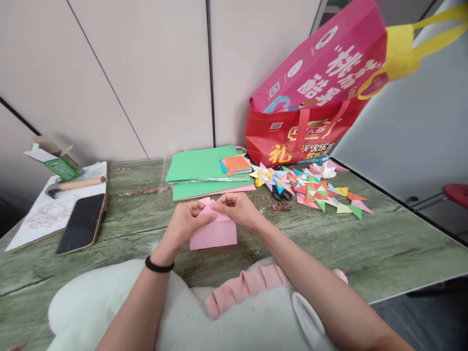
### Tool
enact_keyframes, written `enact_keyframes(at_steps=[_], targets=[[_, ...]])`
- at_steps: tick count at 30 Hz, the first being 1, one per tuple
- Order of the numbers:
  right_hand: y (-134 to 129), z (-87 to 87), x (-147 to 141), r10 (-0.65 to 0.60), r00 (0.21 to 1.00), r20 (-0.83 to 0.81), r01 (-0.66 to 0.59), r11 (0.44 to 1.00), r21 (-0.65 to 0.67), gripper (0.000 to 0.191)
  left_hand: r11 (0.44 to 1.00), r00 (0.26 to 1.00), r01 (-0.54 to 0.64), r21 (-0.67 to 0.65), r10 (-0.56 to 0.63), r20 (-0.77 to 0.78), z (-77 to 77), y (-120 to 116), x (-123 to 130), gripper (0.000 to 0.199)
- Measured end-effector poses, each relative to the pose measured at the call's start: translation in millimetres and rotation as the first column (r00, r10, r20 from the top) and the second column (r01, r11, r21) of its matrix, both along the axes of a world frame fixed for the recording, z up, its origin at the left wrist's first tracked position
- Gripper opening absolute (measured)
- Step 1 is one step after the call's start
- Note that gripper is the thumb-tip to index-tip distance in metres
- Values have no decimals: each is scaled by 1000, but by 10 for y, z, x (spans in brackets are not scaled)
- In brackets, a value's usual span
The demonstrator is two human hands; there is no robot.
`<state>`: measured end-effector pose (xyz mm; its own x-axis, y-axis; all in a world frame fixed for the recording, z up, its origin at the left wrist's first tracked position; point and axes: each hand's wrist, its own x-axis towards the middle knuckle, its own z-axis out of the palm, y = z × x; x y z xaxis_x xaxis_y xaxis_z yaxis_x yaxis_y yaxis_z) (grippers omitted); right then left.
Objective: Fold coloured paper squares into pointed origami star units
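A pink sheet of paper, partly folded at its top, is held between both hands over the green table. My left hand pinches its upper left part, with the thumb lying across the front. On the upper right, my right hand pinches the folded edge between thumb and fingers. The fingertips of both hands nearly meet at the top and cover part of the folds. Just beyond the hands lie green paper sheets and a small stack of coloured squares with orange uppermost.
Folded paper pieces spread at the right, beside black scissors. Red and pink bags stand behind them. On the left are a phone, a hammer and a small box. A pale green plush lies before me.
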<state>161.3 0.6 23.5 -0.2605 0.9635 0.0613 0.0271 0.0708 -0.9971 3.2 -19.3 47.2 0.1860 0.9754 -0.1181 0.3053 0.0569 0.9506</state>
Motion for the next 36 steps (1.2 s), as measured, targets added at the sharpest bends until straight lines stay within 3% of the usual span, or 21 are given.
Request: enact_keyframes(at_steps=[10, 19, 28, 36], targets=[[15, -33, 27, 28, 999, 16, -28, 999, 32, 32, 999, 1000, 12, -31, -12, 12, -28, 6, 3, 27], [4, -30, 28, 36, 999, 9, -36, 999, 35, 29, 995, 992, 9, -98, 4, 130, -29, 9, 36, 30], [-23, -30, 36, 40, 995, -94, -40, 999, 1, 30, 997, 985, -33, -65, 44, 169, -75, -2, 22, 25], [-21, -66, 16, 48, 989, -143, -40, 998, 57, 25, 999, 993, 34, -16, -32, 113, -78, -37, 20, 26]])
